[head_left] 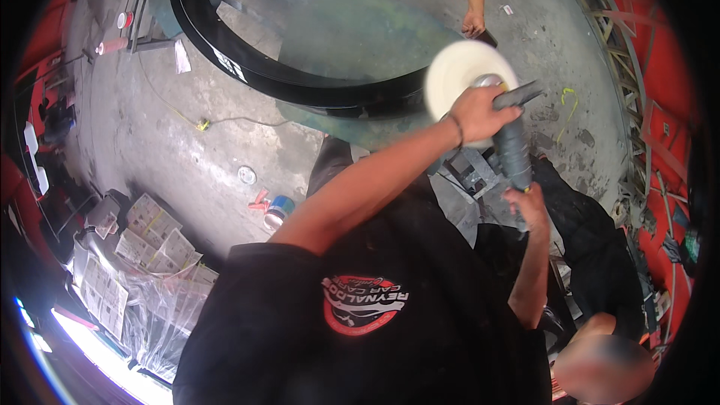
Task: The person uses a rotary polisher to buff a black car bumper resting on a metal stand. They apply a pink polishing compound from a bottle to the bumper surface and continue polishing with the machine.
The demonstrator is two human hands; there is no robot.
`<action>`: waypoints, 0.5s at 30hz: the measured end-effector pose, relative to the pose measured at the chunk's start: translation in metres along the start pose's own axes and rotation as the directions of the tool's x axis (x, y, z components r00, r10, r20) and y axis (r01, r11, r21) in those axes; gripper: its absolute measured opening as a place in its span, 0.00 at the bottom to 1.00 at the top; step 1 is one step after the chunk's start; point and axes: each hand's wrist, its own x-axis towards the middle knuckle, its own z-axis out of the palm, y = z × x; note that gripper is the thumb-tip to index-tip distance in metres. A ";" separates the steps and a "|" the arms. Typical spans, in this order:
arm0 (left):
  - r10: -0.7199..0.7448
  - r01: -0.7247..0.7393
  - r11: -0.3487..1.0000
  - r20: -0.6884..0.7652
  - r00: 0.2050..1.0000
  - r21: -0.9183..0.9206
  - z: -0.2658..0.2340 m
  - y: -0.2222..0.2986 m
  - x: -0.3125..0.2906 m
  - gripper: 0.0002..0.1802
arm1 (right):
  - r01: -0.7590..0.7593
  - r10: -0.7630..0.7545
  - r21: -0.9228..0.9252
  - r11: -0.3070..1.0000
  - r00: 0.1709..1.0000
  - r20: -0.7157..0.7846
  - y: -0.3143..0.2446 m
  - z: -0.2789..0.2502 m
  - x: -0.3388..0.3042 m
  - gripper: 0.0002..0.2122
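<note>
With both hands I hold a polisher (514, 151) that has a dark grey body and a round white buffing pad (461, 75). The fingers of my left hand (484, 112) wrap around the front of the tool by its side handle (520, 94). My right hand (529, 208) grips the rear end of the body, by the cord. Beneath the pad lies the right end of a long, curved, glossy black car bumper (315, 94). The pad's edge looks blurred, and it overlaps the bumper; contact cannot be made out.
Another person's hand (473, 24) is at the bumper's far right end. A person in black (592, 232) is close on my right. A blue can (280, 210) and a white lid (246, 175) sit on the floor. Newspaper-masked panels (154, 232) stand at left; a cord (247, 119) crosses the floor.
</note>
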 end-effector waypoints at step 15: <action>-0.318 0.304 0.946 -0.142 0.937 -0.112 -0.105 -0.032 -0.191 0.14 | 0.112 -0.069 -0.339 0.934 0.988 0.136 0.019 0.164 -0.030 0.24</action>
